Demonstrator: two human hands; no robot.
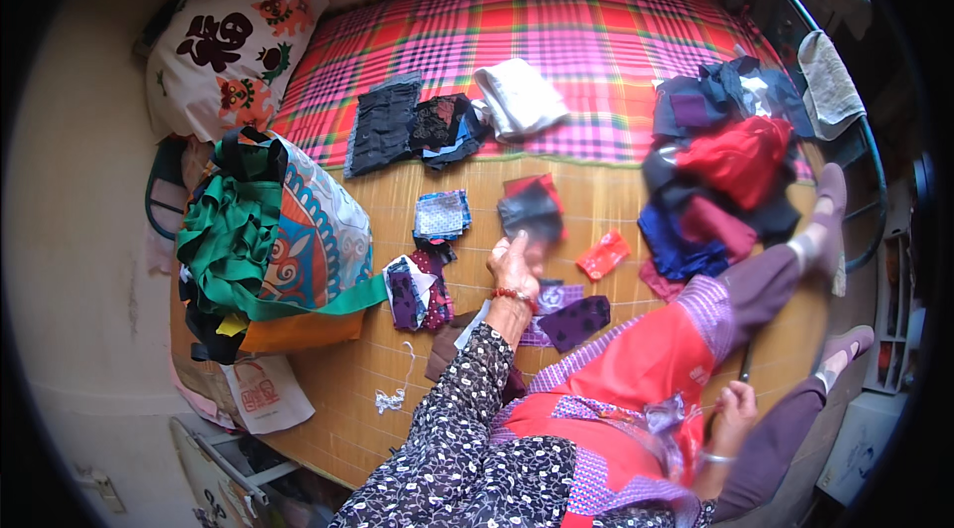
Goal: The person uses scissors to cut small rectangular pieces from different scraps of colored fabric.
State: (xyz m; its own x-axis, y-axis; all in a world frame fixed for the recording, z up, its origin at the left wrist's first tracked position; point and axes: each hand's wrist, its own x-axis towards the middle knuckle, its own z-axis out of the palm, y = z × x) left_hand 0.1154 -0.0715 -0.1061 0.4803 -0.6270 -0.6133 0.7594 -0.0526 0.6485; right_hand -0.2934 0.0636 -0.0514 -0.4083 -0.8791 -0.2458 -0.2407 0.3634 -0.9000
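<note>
My left hand [514,267], with a red bead bracelet, is at the lower edge of a dark cloth piece [531,211], its fingers on it; both are blurred. Red cloth [550,189] shows behind that piece. My right hand [734,409] is curled beside the red apron [633,379], close to a slim dark object [747,360]; whether it holds this is unclear. Small patterned cloth stacks [441,215] lie left of my left hand. Purple cloth pieces [574,323] lie below right of it, and a small red packet [603,255] lies to its right.
A large bag [320,230] stuffed with green fabric strips stands left on the bamboo mat [335,394]. Folded dark cloths [384,126] and a white cloth [520,99] lie on the plaid sheet [596,29]. A mixed cloth heap [734,163] sits right, near a metal bed rail [876,155].
</note>
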